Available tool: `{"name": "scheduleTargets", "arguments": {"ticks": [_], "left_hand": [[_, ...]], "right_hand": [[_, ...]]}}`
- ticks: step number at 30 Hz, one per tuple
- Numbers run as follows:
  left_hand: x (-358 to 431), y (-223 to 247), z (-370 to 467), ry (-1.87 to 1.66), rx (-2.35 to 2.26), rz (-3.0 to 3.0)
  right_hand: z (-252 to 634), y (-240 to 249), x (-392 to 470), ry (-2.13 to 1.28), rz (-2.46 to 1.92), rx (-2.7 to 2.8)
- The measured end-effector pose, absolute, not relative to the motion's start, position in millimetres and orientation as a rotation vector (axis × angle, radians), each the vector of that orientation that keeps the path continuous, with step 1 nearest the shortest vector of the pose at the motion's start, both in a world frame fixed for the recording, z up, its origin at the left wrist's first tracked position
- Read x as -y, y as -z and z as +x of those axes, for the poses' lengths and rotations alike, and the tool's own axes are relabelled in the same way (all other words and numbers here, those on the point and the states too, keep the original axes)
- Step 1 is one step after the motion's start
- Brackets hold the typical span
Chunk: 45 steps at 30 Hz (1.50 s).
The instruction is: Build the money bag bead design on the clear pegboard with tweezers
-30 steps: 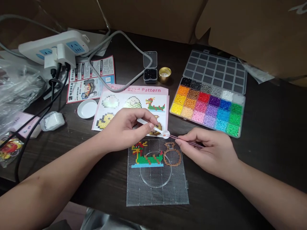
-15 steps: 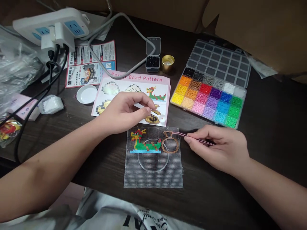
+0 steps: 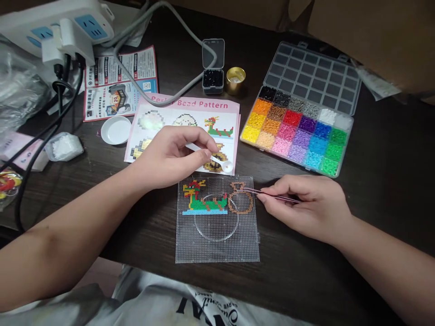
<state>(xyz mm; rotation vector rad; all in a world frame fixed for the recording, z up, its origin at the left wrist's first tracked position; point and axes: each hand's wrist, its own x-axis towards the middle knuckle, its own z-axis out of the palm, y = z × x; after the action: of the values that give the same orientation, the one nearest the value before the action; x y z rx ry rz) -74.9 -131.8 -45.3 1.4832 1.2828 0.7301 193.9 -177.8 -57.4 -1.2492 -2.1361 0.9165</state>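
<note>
My left hand (image 3: pixel 181 154) holds a small white plastic spoon (image 3: pixel 227 167) over the lower part of the bead pattern sheet (image 3: pixel 190 105). Something tiny lies in the spoon's bowl. Pinched in my right hand (image 3: pixel 302 208) is a pair of pink tweezers (image 3: pixel 272 196), its tips at the top of a brown bead outline (image 3: pixel 240 211) shaped like a tied pouch. Whether a bead sits between the tips I cannot tell. That outline stands on a clear pegboard (image 3: pixel 217 251), beside a finished-looking green dragon boat of beads (image 3: pixel 207 203) with a light blue base row.
At the right lies an open bead case (image 3: pixel 299 131) sorted by colour. Behind the sheet are a small box of black beads (image 3: pixel 213 79) and a gold cup (image 3: pixel 235 81). A white lid (image 3: pixel 116 130), a tub of white beads (image 3: pixel 64 147) and a power strip (image 3: pixel 68 31) occupy the left.
The camera view has shifted slightly. The tweezer tips have moved a little down along the brown outline's top. My left hand still holds the spoon, its bowl slightly nearer the sheet's lower right corner.
</note>
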Motion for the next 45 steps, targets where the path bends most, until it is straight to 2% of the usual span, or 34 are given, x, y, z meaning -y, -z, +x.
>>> {"name": "scheduleTargets", "arguments": {"ticks": [16, 31, 45], "left_hand": [[131, 44, -77, -0.738, -1.258, 1.491], [113, 41, -93, -1.08, -1.033, 0.629], [114, 42, -97, -1.098, -1.001, 0.779]], "right_hand": [[187, 59, 176, -0.958, -1.25, 2.091], [188, 59, 173, -0.931, -1.161, 2.158], [186, 57, 171, -0.91, -1.09, 2.148]]}}
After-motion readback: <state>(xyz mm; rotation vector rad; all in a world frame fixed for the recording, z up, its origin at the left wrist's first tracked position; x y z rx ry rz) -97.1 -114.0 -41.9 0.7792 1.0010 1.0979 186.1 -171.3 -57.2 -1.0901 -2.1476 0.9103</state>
